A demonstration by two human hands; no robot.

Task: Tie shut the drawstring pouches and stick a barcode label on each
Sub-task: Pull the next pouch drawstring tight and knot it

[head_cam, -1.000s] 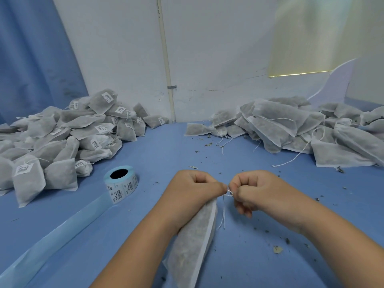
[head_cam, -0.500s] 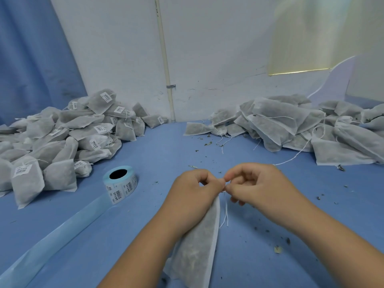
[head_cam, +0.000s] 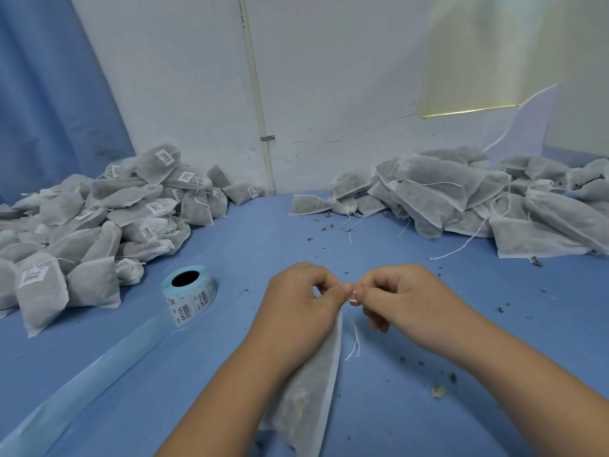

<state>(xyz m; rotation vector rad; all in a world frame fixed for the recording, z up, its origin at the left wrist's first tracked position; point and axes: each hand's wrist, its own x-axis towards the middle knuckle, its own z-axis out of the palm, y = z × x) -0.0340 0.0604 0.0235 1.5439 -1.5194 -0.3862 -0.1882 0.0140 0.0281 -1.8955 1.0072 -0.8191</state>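
On the blue table (head_cam: 263, 232) lay two heaps of filled pouches, too many to count: the labelled heap (head_cam: 99, 219) far left, the unlabelled heap (head_cam: 461, 199) far right. One pouch (head_cam: 309, 390), holding dark dried bits, hung near centre from the left hand (head_cam: 303, 301), which pinched its neck. The right hand (head_cam: 405, 298), fingertips meeting the left's, pinched the drawstring (head_cam: 356, 338). One label roll (head_cam: 189, 293) stood left of them.

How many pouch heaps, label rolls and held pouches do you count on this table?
Heaps: 2, the labelled heap and the unlabelled heap
Rolls: 1, the label roll
Held: 1, the pouch, left hand gripping it, right hand pinching its drawstring
Total: 4
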